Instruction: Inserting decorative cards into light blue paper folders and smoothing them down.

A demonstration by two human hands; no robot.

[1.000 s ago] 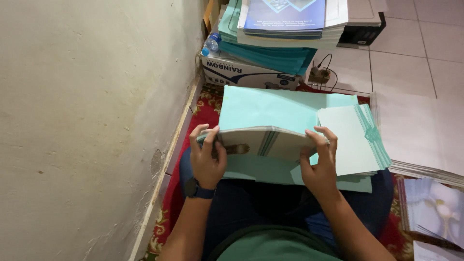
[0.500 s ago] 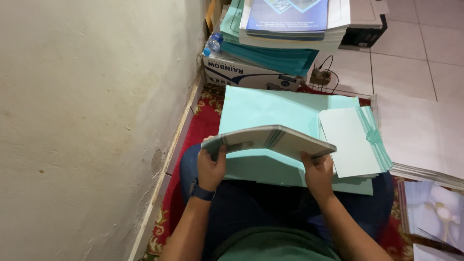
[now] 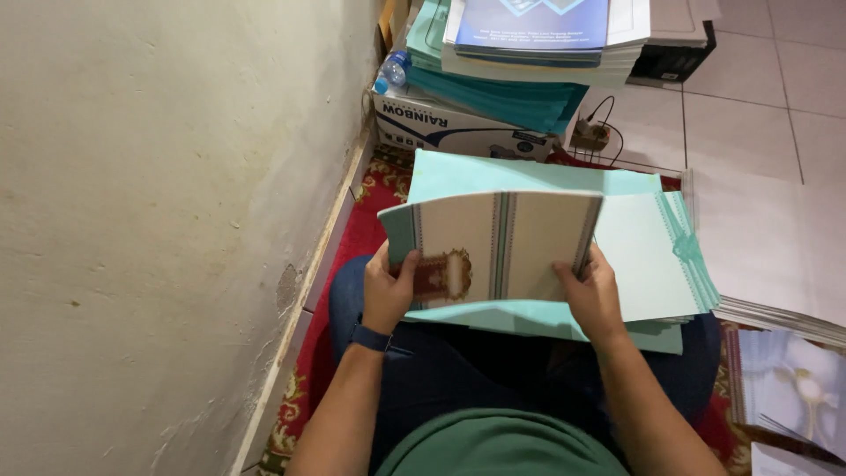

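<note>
Head view: your left hand [image 3: 388, 295] and right hand [image 3: 595, 295] pinch the cream booklet [image 3: 498, 247]; loosen either grip and it could slide onto the teal sheets [image 3: 648, 256].

Stained cream wall [image 3: 159, 220] at left; white tiled floor [image 3: 758, 97] far right; red patterned rug [image 3: 374, 198] along the skirting.

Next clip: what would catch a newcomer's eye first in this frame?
The cream booklet stack with brown ornament, held upright at centre by the left hand and right hand. Under it, mint-green sheets lie spread across the person's lap. At the top, a tall pile of blue and teal books sits on a white cardboard box by the wall.
</note>
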